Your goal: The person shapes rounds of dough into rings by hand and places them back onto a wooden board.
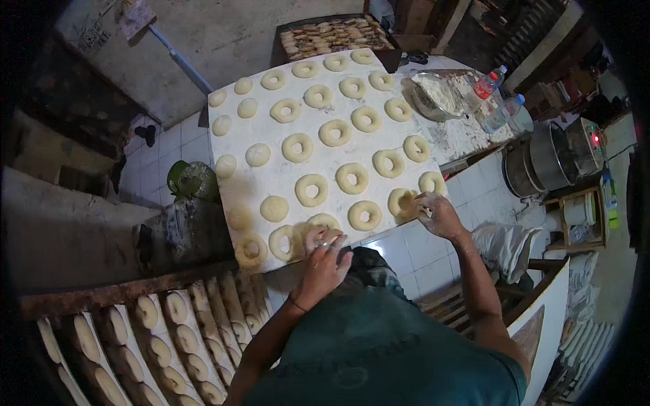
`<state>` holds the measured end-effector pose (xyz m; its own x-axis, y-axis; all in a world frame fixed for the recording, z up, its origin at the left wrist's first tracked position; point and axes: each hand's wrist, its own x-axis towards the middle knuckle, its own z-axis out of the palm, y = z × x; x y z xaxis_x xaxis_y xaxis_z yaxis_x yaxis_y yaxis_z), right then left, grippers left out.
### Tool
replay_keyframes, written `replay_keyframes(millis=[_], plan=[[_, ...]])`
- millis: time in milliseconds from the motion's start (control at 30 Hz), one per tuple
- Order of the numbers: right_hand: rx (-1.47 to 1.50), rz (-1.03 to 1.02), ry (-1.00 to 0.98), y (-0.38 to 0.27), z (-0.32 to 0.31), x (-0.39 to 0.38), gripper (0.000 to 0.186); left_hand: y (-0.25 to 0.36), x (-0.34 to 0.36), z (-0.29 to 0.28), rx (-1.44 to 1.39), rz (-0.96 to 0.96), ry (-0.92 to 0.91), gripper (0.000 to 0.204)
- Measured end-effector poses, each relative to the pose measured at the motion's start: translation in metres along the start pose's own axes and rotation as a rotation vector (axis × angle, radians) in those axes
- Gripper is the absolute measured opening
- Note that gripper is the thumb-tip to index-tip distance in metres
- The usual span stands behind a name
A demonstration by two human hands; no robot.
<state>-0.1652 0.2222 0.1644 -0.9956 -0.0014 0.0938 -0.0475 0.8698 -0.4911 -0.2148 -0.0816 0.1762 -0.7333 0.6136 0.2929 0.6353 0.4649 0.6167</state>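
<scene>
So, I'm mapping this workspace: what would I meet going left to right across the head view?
Green container, near left corner dough ring, left hand, right hand, red-labelled bottle, box with red light.

Faint, dark letters (345,358) stretch in a slanting row across the front of the dark green shirt (396,338), with a ring-shaped mark (351,376) beside them. Near the far right corner of the floured side tabletop (460,145), a bottle (478,97) carries a red label (483,87) whose print is too small to read. Toward the left edge of the grey wall (203,40), dark scrawls (95,38) show, too blurred to tell whether they are writing.
</scene>
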Motion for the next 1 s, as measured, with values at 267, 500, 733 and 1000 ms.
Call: replay_keyframes(millis=[267,500,733,1000], plan=[[-0.234,-0.434,-0.42,0.024,-0.006,0.038,0.032,0.007,0.037,0.075,0.333,0.035,-0.121,0.041],[-0.274,-0.528,-0.543,0.042,-0.019,0.054,0.033,0.028,0.043,0.108,0.306,-0.102,-0.01,0.033],[0.037,-0.722,-0.448,0.037,-0.015,0.071,0.028,0.042,0.038,0.122,0.425,-0.294,-0.048,0.04],[0.093,-1.0,-0.552,0.012,0.046,0.11,0.018,0.047,0.034,0.121,0.494,-0.29,0.006,0.038]])
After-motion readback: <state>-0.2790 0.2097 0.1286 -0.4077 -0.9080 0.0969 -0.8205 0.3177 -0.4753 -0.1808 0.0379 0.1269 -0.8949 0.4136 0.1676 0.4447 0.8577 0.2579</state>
